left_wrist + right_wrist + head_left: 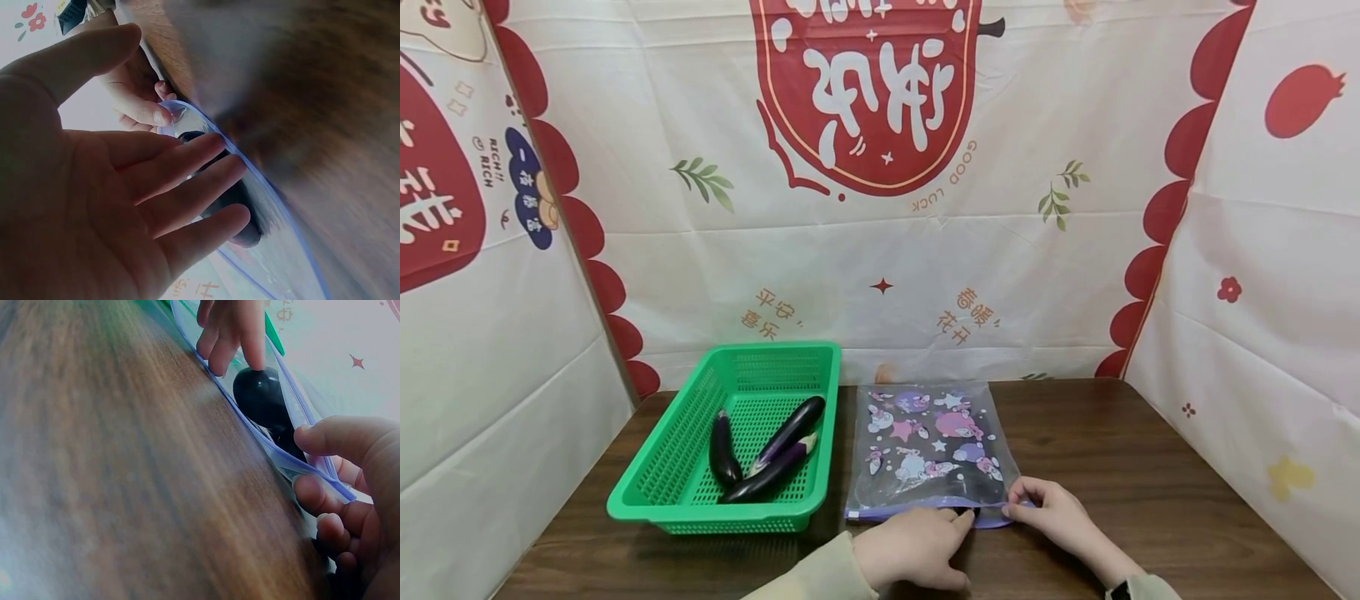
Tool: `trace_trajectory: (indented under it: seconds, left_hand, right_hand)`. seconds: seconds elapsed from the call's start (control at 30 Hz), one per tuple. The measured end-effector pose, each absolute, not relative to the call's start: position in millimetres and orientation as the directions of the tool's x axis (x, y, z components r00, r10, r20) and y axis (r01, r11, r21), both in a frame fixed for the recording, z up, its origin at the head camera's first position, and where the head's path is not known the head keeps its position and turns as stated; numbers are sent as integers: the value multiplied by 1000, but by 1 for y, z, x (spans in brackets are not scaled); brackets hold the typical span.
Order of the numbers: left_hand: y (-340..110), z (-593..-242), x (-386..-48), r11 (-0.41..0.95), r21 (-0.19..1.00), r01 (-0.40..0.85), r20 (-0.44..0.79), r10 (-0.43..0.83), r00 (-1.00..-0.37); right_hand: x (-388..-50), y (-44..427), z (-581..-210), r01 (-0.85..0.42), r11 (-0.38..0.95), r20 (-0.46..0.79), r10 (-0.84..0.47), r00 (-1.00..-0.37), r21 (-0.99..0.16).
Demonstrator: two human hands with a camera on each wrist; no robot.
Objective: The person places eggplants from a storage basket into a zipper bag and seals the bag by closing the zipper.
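A clear zip bag (925, 492) with purple, pink and white cartoon prints lies flat on the table, its purple-edged mouth toward me. Inside the parted mouth is a dark eggplant (259, 403), seen clearly in the right wrist view. My left hand (917, 546) reaches to the mouth with fairly straight fingers (194, 197) resting against this eggplant. With thumb and fingers, my right hand (1056, 512) pinches the bag's right corner at the zip edge. Another dark shape sits below the eggplant in the bag; what it is cannot be made out.
Left of the bag stands a green plastic basket (658, 450) holding three eggplants (786, 437). A white zip slider (853, 516) sits at the bag's left corner. Printed cloth walls (880, 258) enclose the brown wooden table (1090, 442) at the back and sides.
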State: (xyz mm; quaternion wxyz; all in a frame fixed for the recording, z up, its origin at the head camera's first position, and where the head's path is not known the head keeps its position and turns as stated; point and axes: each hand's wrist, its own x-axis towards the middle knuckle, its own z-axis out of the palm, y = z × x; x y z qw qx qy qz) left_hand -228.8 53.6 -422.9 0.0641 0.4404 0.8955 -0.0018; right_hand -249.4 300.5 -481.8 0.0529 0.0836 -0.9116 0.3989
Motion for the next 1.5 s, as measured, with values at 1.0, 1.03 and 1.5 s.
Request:
trace_trajectory:
  seconds: [1.0, 1.03, 1.5]
  left_hand:
    - [-53, -318, -226, 631, 90, 771, 237, 738, -632]
    - [-58, -316, -232, 652, 120, 749, 231, 715, -659]
    - [-112, -318, -299, 841, 195, 504, 182, 474, -861]
  right_hand:
    - [-249, 301, -483, -224, 668, 187, -128, -974, -710]
    - [-249, 301, -483, -223, 667, 186, -127, -974, -711]
    - [-249, 302, -483, -251, 667, 209, -144, -967, -702]
